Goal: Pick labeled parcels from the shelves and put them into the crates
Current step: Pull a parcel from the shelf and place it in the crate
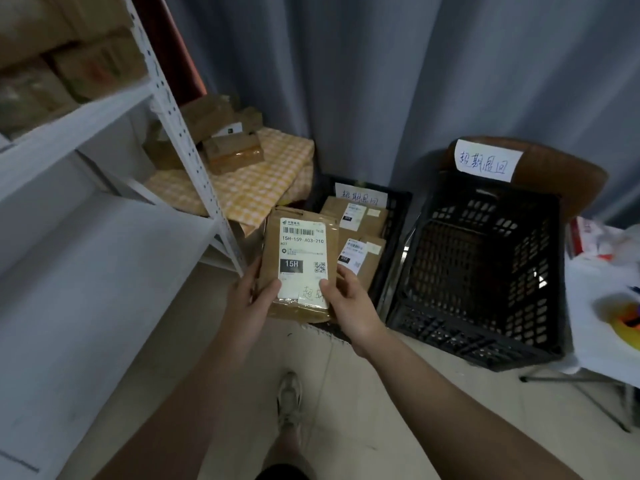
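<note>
Head view: a grey pleated curtain (381, 81) fills the back of the room from 11 to 2 o'clock. One white metal shelf (69, 140) with punched uprights stands at 9 o'clock, and blurred brown boxes (86, 64) sit on its top level. The floor (363, 410) is pale tile.

There are two black plastic lattice crates at 3 o'clock. The right crate (485, 271) tilts toward the camera in front of a brown chair (571, 174), with its mesh bottom in view. The left crate (398, 216), just beside it, holds at least two flat brown packets (363, 258) with white labels. One handwritten paper sign (486, 161) hangs above the right crate, and a second sign (360, 197) stands at the left crate's back rim.

At 11 o'clock a worktop (263, 181) under a yellow checked cloth carries several cardboard cartons (232, 150).

At centre, one flat brown parcel (301, 265) is held upright in front of the left crate's near corner. Its white label shows a barcode, "15H-159-A03-210" and a QR code. The left hand (249, 296) and right hand (349, 303) both grip its lower edge, thumbs on the front.

One shoe (289, 400) shows at 6 o'clock.
</note>
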Demonstrator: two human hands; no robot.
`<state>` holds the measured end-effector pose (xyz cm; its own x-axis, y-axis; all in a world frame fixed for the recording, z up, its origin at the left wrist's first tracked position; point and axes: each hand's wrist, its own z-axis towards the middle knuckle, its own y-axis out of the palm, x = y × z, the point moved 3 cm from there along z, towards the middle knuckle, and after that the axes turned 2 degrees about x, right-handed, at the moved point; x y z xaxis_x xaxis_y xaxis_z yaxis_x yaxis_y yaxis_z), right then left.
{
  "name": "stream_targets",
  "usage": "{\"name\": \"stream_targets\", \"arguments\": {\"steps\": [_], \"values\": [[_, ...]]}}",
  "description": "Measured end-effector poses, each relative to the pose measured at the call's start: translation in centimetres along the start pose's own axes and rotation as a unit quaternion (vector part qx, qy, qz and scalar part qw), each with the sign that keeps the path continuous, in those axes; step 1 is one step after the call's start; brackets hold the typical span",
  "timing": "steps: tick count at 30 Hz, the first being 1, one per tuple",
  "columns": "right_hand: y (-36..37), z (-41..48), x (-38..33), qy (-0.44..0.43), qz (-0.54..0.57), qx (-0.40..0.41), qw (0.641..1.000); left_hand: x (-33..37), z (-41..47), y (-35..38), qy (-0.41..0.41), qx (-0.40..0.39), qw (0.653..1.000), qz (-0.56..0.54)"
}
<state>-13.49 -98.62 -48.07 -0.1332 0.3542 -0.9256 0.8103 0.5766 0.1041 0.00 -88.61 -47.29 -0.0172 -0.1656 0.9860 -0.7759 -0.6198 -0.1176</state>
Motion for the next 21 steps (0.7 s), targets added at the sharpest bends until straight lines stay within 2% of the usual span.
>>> {"name": "stream_targets", "arguments": {"steps": [3,6,13,16,21], "values": [[1.3,5.4,-0.4,0.017,0.005,0.003,1.0,-1.0,5.8,-1.1,-0.022,-0.037,0.999,0.03],[2.7,10.5,-0.5,0.053,-0.02,-0.004,0.998,-2.4,11.4,-2.6,-0.059,-0.026,0.996,0.054],[2.4,20.8,0.9,0.076,-0.251,-0.02,0.965,-8.2,23.0,-2.6,-0.114,-0.027,0.982,0.147],[-0.3,23.8,2.3,0.098,-0.345,0.019,0.933,-11.2,26.5,-0.6,-0.113,-0.043,0.979,0.162],[-5.6,28.3,7.6,0.11,-0.552,0.045,0.826,-17.5,30.1,3.0,-0.091,-0.106,0.95,0.279]]}}
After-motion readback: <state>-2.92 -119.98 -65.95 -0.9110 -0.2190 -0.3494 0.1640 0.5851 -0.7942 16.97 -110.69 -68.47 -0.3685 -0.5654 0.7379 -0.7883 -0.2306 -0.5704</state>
